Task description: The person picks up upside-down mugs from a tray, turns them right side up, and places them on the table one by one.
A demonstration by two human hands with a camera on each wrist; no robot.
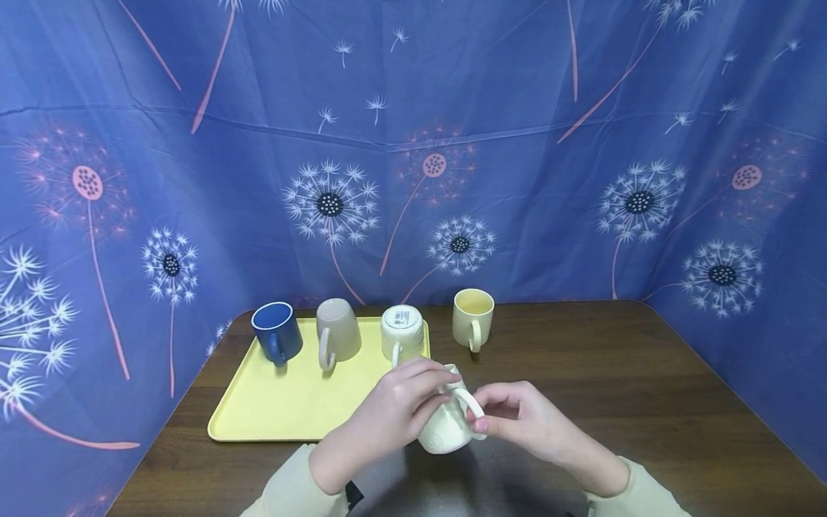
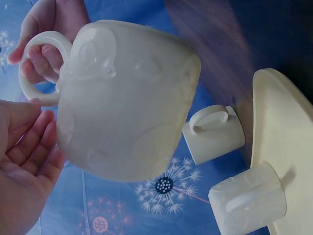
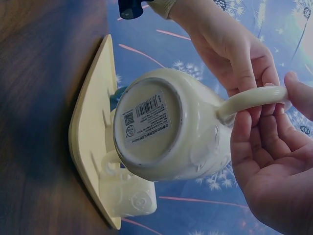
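Both hands hold a cream-white mug (image 1: 446, 428) tilted above the table in front of the tray. Its sides carry raised patterns, and a label with a barcode shows on its base in the right wrist view. My right hand (image 1: 526, 422) pinches the mug's handle (image 3: 254, 100) between thumb and fingers. From the other side, my left hand (image 1: 397, 402) has its curled fingers at the handle and the upper end of the mug. In the left wrist view, left fingertips (image 2: 33, 104) meet the handle's lower end.
A yellow tray (image 1: 291, 413) bears a dark blue mug (image 1: 287, 334), a grey-beige mug (image 1: 342, 334) standing upside down, and an upside-down white mug (image 1: 402, 336) with a base label. A pale yellow mug (image 1: 472, 323) stands upright right of the tray on the brown table (image 1: 646, 388).
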